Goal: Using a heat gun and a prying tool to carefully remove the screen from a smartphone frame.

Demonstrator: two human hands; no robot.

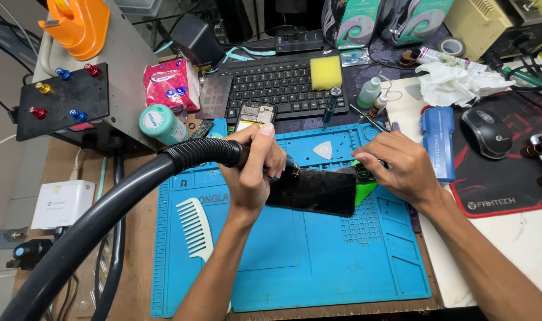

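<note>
Mat: your blue repair mat covers the worktop centre.
Hose: thick black ribbed hose, your left hand wrapped tight round its nozzle end.
Phone: black glossy slab, flat on mat btwn your hands.
Right hand: fingers pinched on a thin tool at the phone's right edge.

An electronics repair workshop: a blue repair mat covers the bench, with an opened phone, tweezers, solvent bottles and a hot-air station.
</note>
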